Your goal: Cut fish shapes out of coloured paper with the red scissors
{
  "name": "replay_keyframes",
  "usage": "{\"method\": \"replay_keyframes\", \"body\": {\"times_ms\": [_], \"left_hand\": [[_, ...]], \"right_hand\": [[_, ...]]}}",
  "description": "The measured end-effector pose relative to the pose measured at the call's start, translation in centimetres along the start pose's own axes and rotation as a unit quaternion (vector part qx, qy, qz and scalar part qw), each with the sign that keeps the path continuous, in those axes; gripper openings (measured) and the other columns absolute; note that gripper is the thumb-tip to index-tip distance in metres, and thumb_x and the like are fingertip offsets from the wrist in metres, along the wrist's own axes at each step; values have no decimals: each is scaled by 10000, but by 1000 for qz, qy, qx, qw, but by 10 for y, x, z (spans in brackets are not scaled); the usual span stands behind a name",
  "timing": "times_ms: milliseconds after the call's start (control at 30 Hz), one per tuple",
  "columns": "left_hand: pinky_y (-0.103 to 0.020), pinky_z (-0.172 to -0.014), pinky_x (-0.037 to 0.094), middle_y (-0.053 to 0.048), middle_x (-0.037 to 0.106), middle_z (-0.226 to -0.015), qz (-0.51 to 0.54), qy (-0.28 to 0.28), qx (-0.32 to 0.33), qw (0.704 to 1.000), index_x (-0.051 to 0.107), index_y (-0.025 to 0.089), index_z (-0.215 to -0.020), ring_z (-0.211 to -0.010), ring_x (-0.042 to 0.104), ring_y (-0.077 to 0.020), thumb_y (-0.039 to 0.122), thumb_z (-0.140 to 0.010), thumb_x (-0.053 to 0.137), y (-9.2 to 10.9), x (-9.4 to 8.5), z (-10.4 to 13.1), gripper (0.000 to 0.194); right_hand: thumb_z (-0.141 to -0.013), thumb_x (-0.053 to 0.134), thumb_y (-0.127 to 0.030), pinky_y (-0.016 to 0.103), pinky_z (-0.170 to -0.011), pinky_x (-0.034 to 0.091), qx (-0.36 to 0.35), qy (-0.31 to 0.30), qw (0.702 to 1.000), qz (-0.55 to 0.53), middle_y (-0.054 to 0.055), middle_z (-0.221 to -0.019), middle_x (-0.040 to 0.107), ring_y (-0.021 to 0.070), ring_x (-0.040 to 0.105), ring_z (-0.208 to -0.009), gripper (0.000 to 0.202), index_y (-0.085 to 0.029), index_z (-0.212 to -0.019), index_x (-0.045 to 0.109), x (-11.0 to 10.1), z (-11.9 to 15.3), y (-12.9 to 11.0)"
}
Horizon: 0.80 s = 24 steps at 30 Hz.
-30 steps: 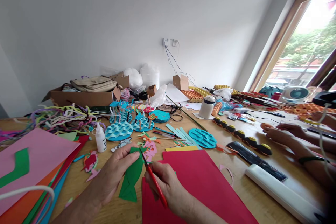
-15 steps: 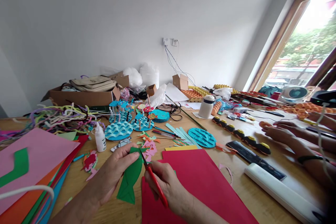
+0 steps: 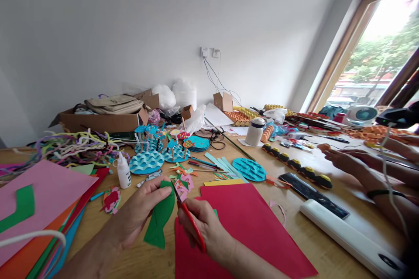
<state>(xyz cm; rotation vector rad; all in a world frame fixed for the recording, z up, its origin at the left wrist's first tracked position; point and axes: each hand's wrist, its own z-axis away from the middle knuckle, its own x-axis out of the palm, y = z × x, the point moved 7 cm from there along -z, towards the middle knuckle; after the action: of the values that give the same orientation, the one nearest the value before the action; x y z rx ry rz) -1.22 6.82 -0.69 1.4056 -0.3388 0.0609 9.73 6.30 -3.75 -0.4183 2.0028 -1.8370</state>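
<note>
Green paper cutout with a curved side and a flared lower end (image 3: pixel 161 218) is held up at the lower centre of the frame, just left of the red sheet and above the wood.

Biggest of all is the pale brown wooden table (image 3: pixel 137 266), which spans the lower half of the frame. On it, at lower centre to right, lies a large rectangular red paper sheet (image 3: pixel 252 231); a broad pink paper sheet (image 3: pixel 49 183) tops a coloured stack at lower left. A long white plastic power strip (image 3: pixel 343 236) slants across the lower right.

The left hand (image 3: pixel 144 207) pinches the cutout's upper part between thumb and fingers. The right hand (image 3: pixel 207 226) is closed around red-handled scissors with dark metal blades (image 3: pixel 194 222), their tips at the cutout's upper right edge; whether they are biting into it cannot be told. A small white plastic glue bottle (image 3: pixel 124 173) stands beyond the left hand, near pink and orange paper scraps (image 3: pixel 186 182).

The blades lie close to the left thumb, so a slip or an overlong snip could nick it. Thin paper pinched only near the top, its lower end free, could flex or twist and send the cut off line. A leftward swing of the elbow could shift the pink sheet.
</note>
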Motion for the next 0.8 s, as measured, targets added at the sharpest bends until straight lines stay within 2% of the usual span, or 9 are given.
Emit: {"method": "replay_keyframes", "body": {"times_ms": [100, 167, 333, 400, 500, 667, 800], "left_hand": [[-152, -463, 343, 64, 557, -541, -28, -11, -13, 999, 634, 193, -738, -476, 462, -61, 284, -677, 685, -1, -4, -3, 121], [-160, -480, 355, 59, 545, -546, -46, -21, -7, 999, 617, 186, -737, -481, 464, -63, 283, -696, 666, 2, -4, -6, 116], [-194, -475, 352, 42, 541, -551, -130, -14, 56, 990, 576, 180, -702, -478, 471, -86, 312, -729, 608, 15, -2, -14, 138], [-199, -479, 347, 43, 555, -571, -152, -5, 69, 986, 579, 181, -711, -491, 479, -92, 306, -709, 619, 18, -2, -18, 131], [-200, -467, 330, 62, 540, -559, -182, 2, 75, 981, 574, 179, -683, -477, 460, -90, 280, -662, 640, 19, -3, -23, 123], [-212, -500, 356, 57, 570, -612, -219, -27, 68, 973, 571, 182, -723, -539, 502, -109, 214, -645, 601, 9, 4, -21, 89], [-223, -510, 377, 59, 581, -609, -235, -63, 60, 968, 515, 204, -766, -565, 538, -130, 167, -620, 596, -3, 10, -21, 171]], "right_hand": [[-759, 505, -475, 162, -309, 237, 3, 12, 999, -39, -89, -378, 360, 50, 320, -308, 354, -185, -578, 411, -5, -3, -3], [-766, 488, -510, 169, -316, 224, -22, 39, 998, -47, -85, -356, 371, 51, 323, -301, 384, -180, -580, 424, -15, -6, -9], [-740, 505, -532, 181, -352, 247, -50, 114, 991, -55, -91, -399, 403, 58, 354, -335, 371, -186, -644, 414, -46, -15, -19], [-711, 560, -501, 184, -377, 277, -51, 139, 987, -53, -80, -472, 454, 61, 399, -373, 351, -185, -671, 413, -59, -19, -23], [-648, 649, -403, 192, -403, 312, -30, 141, 989, -40, -65, -516, 506, 62, 421, -393, 307, -174, -692, 450, -69, -21, -24], [-535, 727, -261, 210, -418, 357, 10, 101, 995, -16, -43, -562, 546, 94, 481, -444, 295, -173, -680, 486, -62, -18, -23], [-527, 716, -194, 214, -482, 391, -5, 72, 997, -7, -44, -628, 562, 104, 510, -536, 273, -178, -685, 494, -48, -17, -34]]}}
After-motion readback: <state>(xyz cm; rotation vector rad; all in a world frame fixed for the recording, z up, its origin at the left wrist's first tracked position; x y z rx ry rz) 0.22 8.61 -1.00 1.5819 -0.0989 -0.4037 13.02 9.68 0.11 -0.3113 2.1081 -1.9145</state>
